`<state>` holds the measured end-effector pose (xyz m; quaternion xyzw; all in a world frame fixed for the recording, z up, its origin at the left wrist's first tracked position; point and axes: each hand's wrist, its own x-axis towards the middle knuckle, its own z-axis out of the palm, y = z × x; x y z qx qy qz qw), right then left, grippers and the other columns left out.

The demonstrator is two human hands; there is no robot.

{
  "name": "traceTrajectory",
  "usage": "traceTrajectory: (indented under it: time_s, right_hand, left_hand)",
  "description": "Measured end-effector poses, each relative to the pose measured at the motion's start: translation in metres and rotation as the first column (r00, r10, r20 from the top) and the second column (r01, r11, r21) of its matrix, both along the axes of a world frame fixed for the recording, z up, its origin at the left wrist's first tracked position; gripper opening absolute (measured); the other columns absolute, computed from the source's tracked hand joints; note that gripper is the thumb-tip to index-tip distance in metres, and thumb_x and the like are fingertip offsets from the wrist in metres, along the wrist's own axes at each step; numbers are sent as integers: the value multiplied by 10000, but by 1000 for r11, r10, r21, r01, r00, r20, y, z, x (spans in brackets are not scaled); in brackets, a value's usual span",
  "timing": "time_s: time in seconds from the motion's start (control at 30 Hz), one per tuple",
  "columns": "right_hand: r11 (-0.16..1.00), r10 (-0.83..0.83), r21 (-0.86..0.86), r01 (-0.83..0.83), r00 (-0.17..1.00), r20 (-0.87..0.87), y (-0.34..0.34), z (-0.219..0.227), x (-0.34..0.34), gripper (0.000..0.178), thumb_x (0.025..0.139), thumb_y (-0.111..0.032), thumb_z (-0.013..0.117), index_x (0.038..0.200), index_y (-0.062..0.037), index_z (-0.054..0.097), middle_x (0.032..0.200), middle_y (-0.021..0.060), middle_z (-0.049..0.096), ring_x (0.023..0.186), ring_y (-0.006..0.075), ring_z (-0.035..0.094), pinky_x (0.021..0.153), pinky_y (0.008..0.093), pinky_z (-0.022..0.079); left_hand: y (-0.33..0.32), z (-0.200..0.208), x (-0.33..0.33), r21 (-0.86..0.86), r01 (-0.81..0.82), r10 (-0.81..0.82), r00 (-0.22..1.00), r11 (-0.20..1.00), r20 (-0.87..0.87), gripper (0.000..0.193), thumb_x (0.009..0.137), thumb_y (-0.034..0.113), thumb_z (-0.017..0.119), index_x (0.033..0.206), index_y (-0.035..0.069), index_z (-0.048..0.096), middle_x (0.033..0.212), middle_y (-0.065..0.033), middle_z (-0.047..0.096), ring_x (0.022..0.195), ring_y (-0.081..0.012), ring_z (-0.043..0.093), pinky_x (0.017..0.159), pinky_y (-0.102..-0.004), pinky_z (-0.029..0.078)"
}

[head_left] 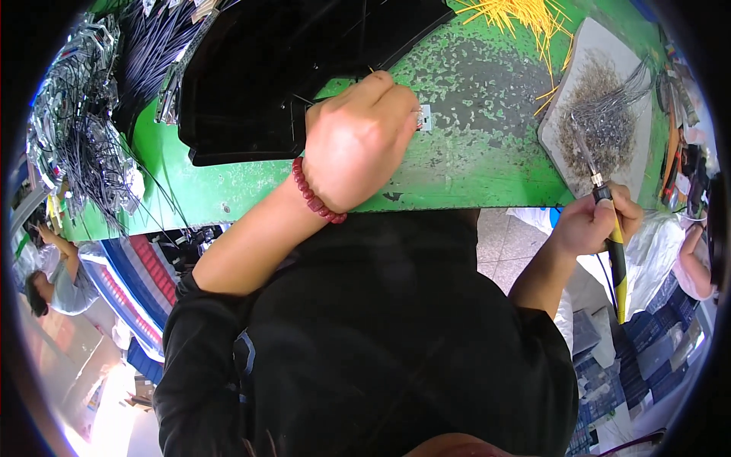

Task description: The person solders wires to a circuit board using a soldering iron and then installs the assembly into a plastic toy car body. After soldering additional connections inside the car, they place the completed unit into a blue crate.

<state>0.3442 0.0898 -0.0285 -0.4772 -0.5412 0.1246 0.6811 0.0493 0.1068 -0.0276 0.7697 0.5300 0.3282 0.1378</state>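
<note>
My right hand [598, 221] is wrapped round the black and yellow handle of a soldering iron [618, 263]. The iron's metal tip points up and away, at dark crumbs and thin silvery wire [624, 99] on a pale, worn pad [560, 141]. My left hand [362, 133], with a red bead bracelet at its wrist, is closed over the bench beside a glossy black panel [251, 84]. Its fingertips are largely hidden under the hand, so what they pinch cannot be made out. A small white piece [425, 118] shows just right of its knuckles.
The green bench [472, 167] has flaking paint. Yellow wires [525, 19] lie at the far edge. Heaped at the left are metal parts with black leads [87, 114] and a bundle of dark wires [160, 53]. Other people sit at far left and far right.
</note>
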Motion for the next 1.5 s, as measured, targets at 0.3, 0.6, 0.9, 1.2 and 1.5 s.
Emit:
traceTrajectory:
  time_s: [0.3, 0.6, 0.9, 1.2, 1.5]
  right_hand:
    - [946, 279, -132, -296, 951, -131, -11, -4, -54, 444, 792, -372, 744, 910, -25, 494, 711, 87, 506, 629, 139, 453, 569, 253, 336]
    - [823, 434, -294, -486, 872, -225, -13, -7, -83, 308, 770, -163, 732, 903, -18, 495, 768, 81, 535, 621, 88, 403, 550, 230, 304]
    - [786, 454, -386, -483, 875, -172, -11, -2, -89, 203, 761, -82, 633, 889, -14, 491, 783, 108, 535, 681, 113, 440, 627, 230, 342]
    - [784, 466, -390, -484, 873, -146, -10, -1, -89, 191, 744, -56, 603, 885, -10, 484, 771, 112, 530, 665, 115, 430, 615, 231, 336]
    - [781, 503, -373, -501, 859, -102, -7, -6, -88, 263, 733, -88, 697, 897, -20, 502, 767, 85, 540, 616, 90, 412, 539, 228, 314]
  left_hand:
    - [1, 4, 0, -68, -15, 14, 1000, 998, -8, 121, 726, 54, 670, 673, 84, 566, 703, -53, 557, 600, -226, 616, 475, -339, 496]
    - [5, -2, 6, -64, -66, 67, 998, 996, 19, 130, 703, 39, 676, 647, 72, 563, 645, -44, 571, 526, -232, 583, 441, -326, 457]
    - [4, -4, 4, -61, -60, 62, 998, 996, 27, 141, 710, 65, 667, 646, 75, 542, 664, -43, 571, 520, -245, 592, 414, -354, 460]
    - [4, -3, 4, -57, -50, 52, 998, 997, 37, 142, 713, 36, 693, 662, 61, 562, 651, -51, 570, 525, -225, 582, 444, -320, 466]
    - [5, -4, 4, -25, -35, 36, 999, 999, 29, 150, 710, 60, 679, 651, 63, 542, 675, -56, 573, 529, -247, 606, 436, -348, 495]
